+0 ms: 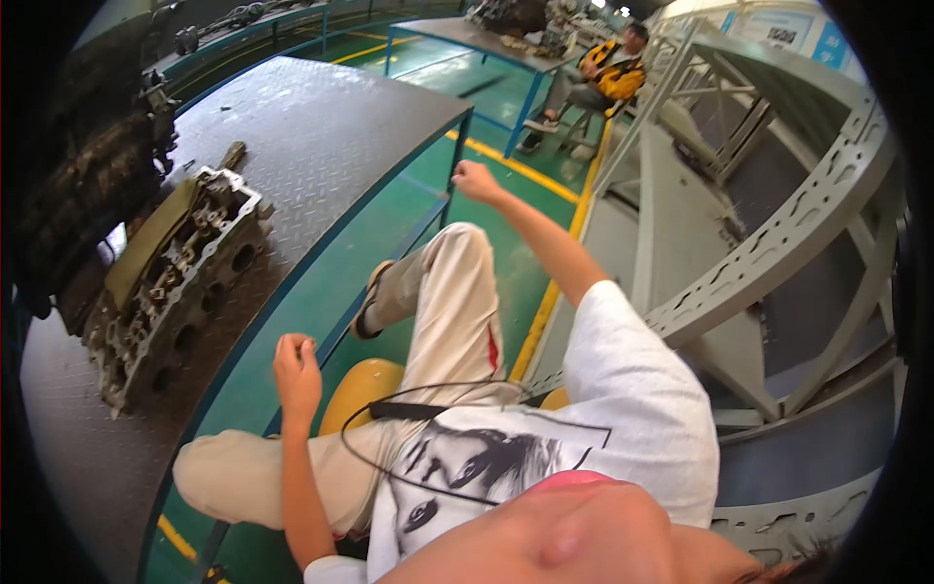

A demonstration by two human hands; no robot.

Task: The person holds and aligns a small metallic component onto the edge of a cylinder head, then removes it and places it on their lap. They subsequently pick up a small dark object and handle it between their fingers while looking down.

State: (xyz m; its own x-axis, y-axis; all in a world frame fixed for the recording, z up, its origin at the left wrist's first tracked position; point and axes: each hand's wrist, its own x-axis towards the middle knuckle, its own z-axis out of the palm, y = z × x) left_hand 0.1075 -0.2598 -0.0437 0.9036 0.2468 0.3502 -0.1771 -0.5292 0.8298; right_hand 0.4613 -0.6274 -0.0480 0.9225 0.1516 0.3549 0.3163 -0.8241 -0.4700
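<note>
Grip unclear: our left hand (297,382), left of centre, is loosely curled near our knee (226,472); our right hand (475,183), upper middle, is curled by the table leg (463,134). Can't tell if either holds anything. Engine part (187,292) lies on the metal table (316,122), left of frame, hands off it. Looks opened up already; what's left, we can't tell.
</note>
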